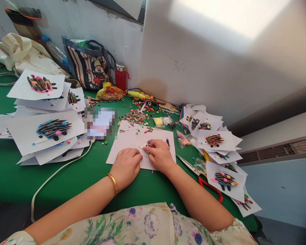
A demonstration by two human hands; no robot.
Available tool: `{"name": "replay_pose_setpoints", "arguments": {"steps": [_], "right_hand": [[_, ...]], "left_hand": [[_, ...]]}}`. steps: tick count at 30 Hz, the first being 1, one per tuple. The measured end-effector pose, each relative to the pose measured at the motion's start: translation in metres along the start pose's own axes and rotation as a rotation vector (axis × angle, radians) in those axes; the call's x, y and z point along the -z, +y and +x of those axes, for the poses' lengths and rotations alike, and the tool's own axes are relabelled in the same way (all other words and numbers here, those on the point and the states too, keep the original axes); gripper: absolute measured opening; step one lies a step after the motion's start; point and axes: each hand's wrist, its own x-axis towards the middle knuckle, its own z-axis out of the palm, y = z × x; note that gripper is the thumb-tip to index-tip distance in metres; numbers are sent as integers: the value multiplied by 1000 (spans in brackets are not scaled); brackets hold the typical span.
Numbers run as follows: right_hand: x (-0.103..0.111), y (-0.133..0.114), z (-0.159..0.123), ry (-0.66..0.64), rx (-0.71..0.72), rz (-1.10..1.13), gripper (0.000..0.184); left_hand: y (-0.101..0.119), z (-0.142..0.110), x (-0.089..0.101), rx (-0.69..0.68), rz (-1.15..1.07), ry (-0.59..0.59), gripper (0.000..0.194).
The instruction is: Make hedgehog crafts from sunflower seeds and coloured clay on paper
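A white sheet of paper (124, 143) lies on the green table in front of me, with a small hedgehog shape of dark sunflower seeds (149, 142) near its middle. My right hand (161, 157) rests over that shape and partly covers it. Its index finger stretches out to touch the pale, pointed end of the hedgehog; the other fingers are bent. On the sheet's lower left edge lies my left hand (126, 167), its fingers curled together, and whatever they may hold is hidden. A black pen (167, 143) sits beside my right hand.
Stacks of finished seed pictures stand left (25, 129) and right (215, 154). Red-handled scissors (206, 187) lie by my right forearm. Behind the sheet are loose sunflower seeds (134, 117), colored clay bits and a yellow glue gun (139, 95). A white cable (58, 173) runs from a blurred phone (101, 123).
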Motion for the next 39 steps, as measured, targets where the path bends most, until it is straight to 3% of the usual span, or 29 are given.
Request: {"name": "replay_pose_setpoints", "arguments": {"steps": [8,18,24,39], "right_hand": [[4,1,-6,50,15,-37,41],[6,-5,-5,-27,83,-112,37],[6,2,-11,53,28,-82,38],[2,-15,-6,-20,19,-56,31]], "left_hand": [[-1,0,0,-1,-7,4,19],[1,1,1,4,13,1,18],[0,1,1,3,2,2,18],[0,1,-2,1,15,21,19]]}}
